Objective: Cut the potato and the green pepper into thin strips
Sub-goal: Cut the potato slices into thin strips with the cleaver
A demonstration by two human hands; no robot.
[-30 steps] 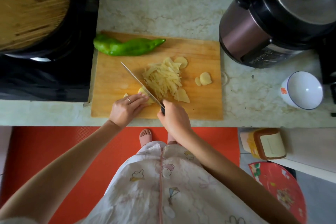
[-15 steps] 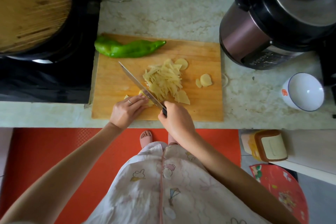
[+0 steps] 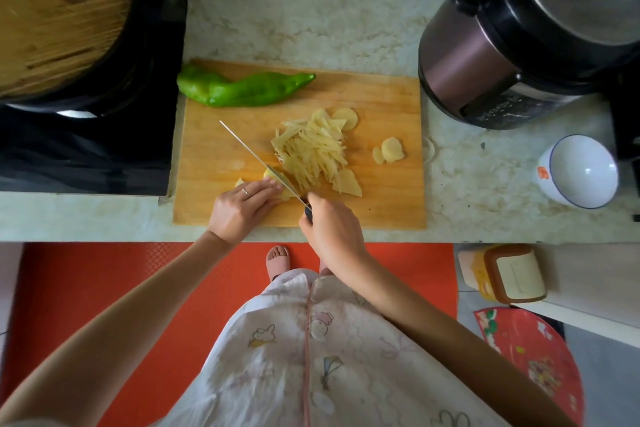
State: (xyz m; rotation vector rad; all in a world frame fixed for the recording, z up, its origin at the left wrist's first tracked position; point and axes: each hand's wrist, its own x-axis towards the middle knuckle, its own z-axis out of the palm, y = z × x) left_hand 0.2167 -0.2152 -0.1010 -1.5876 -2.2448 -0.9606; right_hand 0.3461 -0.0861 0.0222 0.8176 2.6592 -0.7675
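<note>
- While the left hand (image 3: 239, 210) presses flat fingers on a pale yellow potato chunk (image 3: 267, 173), the right hand (image 3: 329, 229) grips a slim steel knife (image 3: 249, 149) across it.
- Long green pepper (image 3: 242, 90) lies whole beyond the left hand.

The cutting board (image 3: 381, 204) lies between the stove (image 3: 86, 149) at left and the bowl (image 3: 585, 170) at right — the cooker (image 3: 485, 55) stands behind the bowl. On the board, the pepper (image 3: 242, 90) lies at the far left corner, potato strips (image 3: 311, 152) are piled mid-board, loose slices (image 3: 391, 149) to their right, the knife (image 3: 249, 146) just left of them.
</note>
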